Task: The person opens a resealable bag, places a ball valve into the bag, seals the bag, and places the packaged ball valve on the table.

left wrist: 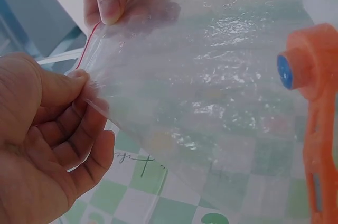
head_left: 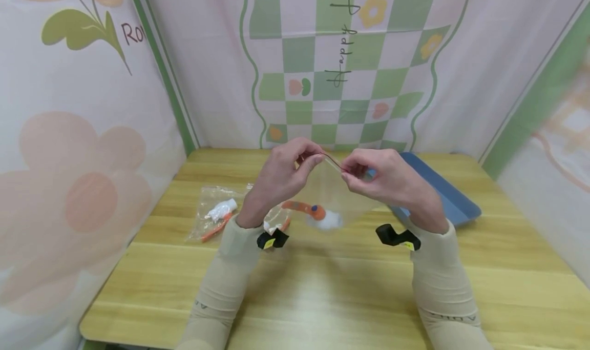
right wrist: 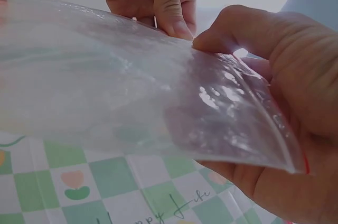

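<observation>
A clear zip bag (left wrist: 211, 102) with a red seal line hangs above the table. My left hand (head_left: 288, 173) pinches one end of its top edge between thumb and fingertips. Farther along the same edge, my right hand (head_left: 384, 178) grips the bag with its thumb on one face and fingers on the other. Low in the bag sits an orange plastic piece (head_left: 301, 206) with a blue button, beside a white part (head_left: 331, 221). The left wrist view shows the orange piece's long slotted handle (left wrist: 318, 155). Most of the white part is cut off there.
On the table (head_left: 350, 288), left of my hands, lies another clear bag (head_left: 198, 219) with white and orange pieces. More white and orange items (head_left: 276, 221) show beside my left wrist. A blue tray (head_left: 442, 191) stands behind my right forearm. Printed cloth (head_left: 299, 53) hangs around the table.
</observation>
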The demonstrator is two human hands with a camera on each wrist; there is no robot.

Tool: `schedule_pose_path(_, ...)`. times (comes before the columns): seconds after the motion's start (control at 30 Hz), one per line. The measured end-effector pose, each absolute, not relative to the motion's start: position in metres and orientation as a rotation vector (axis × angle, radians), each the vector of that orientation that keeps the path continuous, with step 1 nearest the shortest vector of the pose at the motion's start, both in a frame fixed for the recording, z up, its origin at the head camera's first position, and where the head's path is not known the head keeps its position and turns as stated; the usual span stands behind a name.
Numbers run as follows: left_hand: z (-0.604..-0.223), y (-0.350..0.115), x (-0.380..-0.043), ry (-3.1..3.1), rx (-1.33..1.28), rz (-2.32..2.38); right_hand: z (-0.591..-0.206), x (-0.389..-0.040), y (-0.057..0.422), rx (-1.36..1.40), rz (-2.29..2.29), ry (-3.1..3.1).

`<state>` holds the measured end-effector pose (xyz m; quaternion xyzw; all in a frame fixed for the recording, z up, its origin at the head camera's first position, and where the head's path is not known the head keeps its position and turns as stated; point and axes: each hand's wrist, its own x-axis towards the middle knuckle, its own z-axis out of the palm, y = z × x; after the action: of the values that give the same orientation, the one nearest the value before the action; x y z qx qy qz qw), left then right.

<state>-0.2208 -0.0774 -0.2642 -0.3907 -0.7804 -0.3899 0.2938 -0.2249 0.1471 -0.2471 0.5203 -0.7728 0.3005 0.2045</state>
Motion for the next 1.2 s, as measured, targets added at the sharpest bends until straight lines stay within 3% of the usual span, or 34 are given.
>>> schedule_pose_path(1.2, -0.2632, -0.0877, -0.2251, -2.110, -0.957, -1.046, -0.2464, -0.2220, 0.1490, 1.442, 0.801, -2.194)
